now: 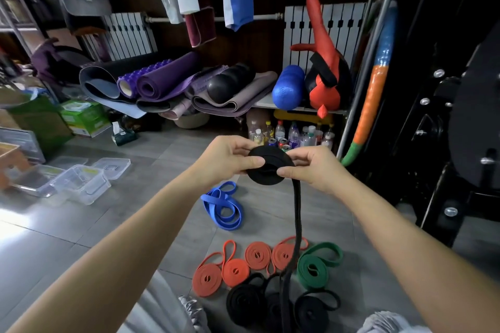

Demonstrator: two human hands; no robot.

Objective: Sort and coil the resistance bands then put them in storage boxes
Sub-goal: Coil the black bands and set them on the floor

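Note:
A black resistance band (266, 170) is partly wound into a flat coil, held up in front of me. My left hand (230, 162) pinches the coil's left side and my right hand (311, 167) pinches its right side. The band's loose tail (296, 224) hangs down to the floor. Below lie several coiled orange bands (235, 270), a green coiled band (313, 267), black coiled bands (246, 303) and a loose blue band (223, 208). Clear plastic storage boxes (81, 184) with lids stand on the floor at the left.
Rolled yoga mats and foam rollers (167, 84) are stacked at the back. Bottles and cans (292, 135) stand under a shelf. A black gym machine frame (446, 130) fills the right side. Green cartons (84, 116) sit at the left. My knees show at the bottom edge.

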